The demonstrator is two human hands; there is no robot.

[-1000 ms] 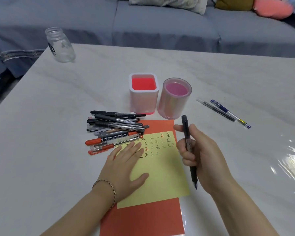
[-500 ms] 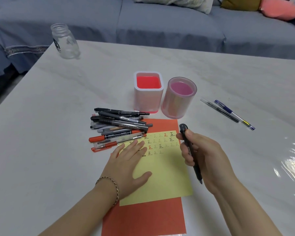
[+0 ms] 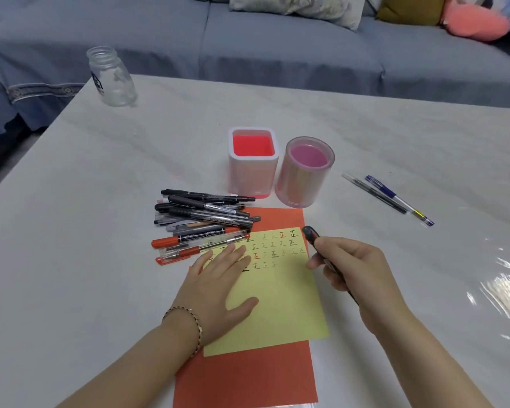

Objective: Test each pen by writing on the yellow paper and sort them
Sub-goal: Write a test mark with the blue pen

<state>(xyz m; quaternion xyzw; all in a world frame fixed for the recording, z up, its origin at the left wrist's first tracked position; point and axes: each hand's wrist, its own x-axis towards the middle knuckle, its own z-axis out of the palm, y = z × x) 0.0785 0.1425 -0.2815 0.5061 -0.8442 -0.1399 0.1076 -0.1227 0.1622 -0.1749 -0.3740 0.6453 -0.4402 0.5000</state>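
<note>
Your right hand (image 3: 357,275) is gripping a black pen (image 3: 310,235), tilted, just beside the yellow paper (image 3: 280,307), which is lying flat, showing rows of marks near its top. A pen pile (image 3: 203,222) is lying at its upper-left corner, and two pens (image 3: 386,198) are lying well apart on the right.

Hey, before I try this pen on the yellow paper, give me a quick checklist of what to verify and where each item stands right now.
1. Hold on yellow paper: ok, left hand lies flat on it.
2. Pen gripped: ok, right hand holds the black pen.
3. Tip on paper: not ok, its lower end runs past the paper's right edge.
4. Tip exposed: cannot tell, the hand hides it.
5. Writing room: ok, paper is bare below the marks.
6. Holders ready: ok, no pens show in the square holder or round holder.
</note>
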